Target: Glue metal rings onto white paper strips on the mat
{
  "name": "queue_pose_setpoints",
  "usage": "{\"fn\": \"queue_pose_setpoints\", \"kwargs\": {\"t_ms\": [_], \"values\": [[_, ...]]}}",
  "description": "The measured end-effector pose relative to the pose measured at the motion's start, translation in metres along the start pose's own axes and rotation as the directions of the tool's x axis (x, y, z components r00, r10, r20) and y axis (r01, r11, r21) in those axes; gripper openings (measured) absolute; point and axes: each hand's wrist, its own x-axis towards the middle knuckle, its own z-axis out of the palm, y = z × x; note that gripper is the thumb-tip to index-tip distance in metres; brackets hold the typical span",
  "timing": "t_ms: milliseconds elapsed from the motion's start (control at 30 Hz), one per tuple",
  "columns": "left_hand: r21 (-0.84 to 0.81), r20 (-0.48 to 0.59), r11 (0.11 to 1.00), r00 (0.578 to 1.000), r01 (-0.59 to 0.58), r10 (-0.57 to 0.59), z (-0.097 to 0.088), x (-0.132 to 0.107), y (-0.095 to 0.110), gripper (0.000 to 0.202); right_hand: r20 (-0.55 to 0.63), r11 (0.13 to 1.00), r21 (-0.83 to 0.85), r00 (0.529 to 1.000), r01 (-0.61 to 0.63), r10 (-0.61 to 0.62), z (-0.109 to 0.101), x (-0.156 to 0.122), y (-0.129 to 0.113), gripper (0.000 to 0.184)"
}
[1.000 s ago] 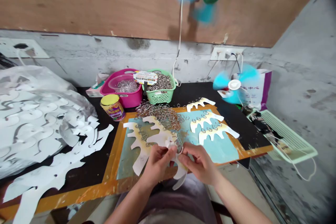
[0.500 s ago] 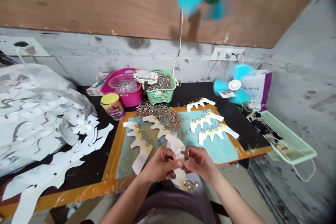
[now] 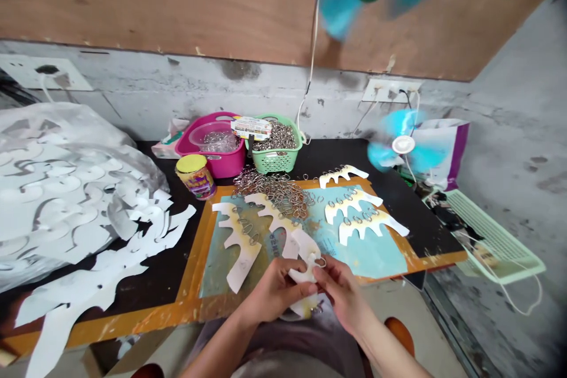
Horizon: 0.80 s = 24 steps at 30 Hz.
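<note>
Above my lap at the table's front edge, both hands are closed on a white scalloped cut-out strip (image 3: 305,244) with yellowish glue-like stains. My left hand (image 3: 280,288) grips its middle between thumb and fingers. A metal ring (image 3: 323,261) shows at the fingertips of my right hand (image 3: 340,290), which pinches it against the strip's edge; the exact contact is partly hidden. More rings hang at the strip's lower end. Similar ringed strips lie on the blue sheet (image 3: 367,257), one on the left (image 3: 241,248) and several to the right. A pile of loose rings (image 3: 283,192) lies behind.
Behind the pile stand a pink basket (image 3: 228,166), a green basket (image 3: 277,160) of rings and a yellow-lidded can (image 3: 197,180). A plastic bag (image 3: 66,189) of white cut-outs fills the left. Two blue fans, one on the right (image 3: 403,144), are spinning.
The strip is bent over more between my hands, and its lower ringed end is more tucked beneath them. My left hand has turned slightly. The view has shifted a little.
</note>
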Motion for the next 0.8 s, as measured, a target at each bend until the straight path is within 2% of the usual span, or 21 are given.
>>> {"fn": "queue_pose_setpoints", "kwargs": {"t_ms": [133,200,300,400,533,567,633,700,800], "values": [[-0.070,-0.071,0.995,0.994,0.077,-0.082,-0.004,0.000,-0.014,0.048,0.137,0.996,-0.015,0.986,-0.090,0.091,-0.012,0.008,-0.007,0.042],[-0.048,-0.052,0.992,0.992,0.116,-0.118,-0.006,0.000,-0.019,0.049,0.107,0.994,-0.100,0.992,-0.051,0.062,-0.017,0.011,-0.015,0.043],[-0.014,0.003,0.989,0.990,0.144,-0.144,-0.010,0.000,-0.019,0.052,0.018,0.949,-0.315,1.000,0.022,-0.017,-0.020,0.015,-0.024,0.043],[-0.027,-0.022,0.997,0.998,0.066,-0.066,-0.011,0.002,-0.014,0.058,-0.001,0.895,-0.440,0.997,0.072,-0.081,-0.017,0.013,-0.027,0.044],[0.078,-0.073,0.997,0.997,-0.010,0.015,-0.005,0.006,-0.005,0.050,-0.038,0.822,-0.552,0.980,0.141,-0.194,-0.007,0.006,-0.028,0.046],[0.093,-0.062,0.995,0.998,-0.028,0.034,-0.003,0.007,-0.002,0.048,-0.058,0.829,-0.540,0.977,0.143,-0.206,-0.004,0.005,-0.027,0.047],[0.088,-0.015,0.992,0.996,-0.089,0.090,0.001,0.006,0.002,0.046,-0.120,0.903,-0.415,0.977,0.110,-0.174,0.003,0.004,-0.024,0.050],[0.062,0.033,0.990,0.991,-0.129,0.128,0.003,0.004,0.005,0.043,-0.163,0.980,-0.197,0.986,0.014,-0.047,0.007,0.006,-0.021,0.051],[-0.014,0.058,0.996,0.994,-0.092,0.093,0.000,0.001,0.004,0.041,-0.108,0.987,0.005,0.982,-0.158,0.157,0.003,0.012,-0.019,0.055]]}}
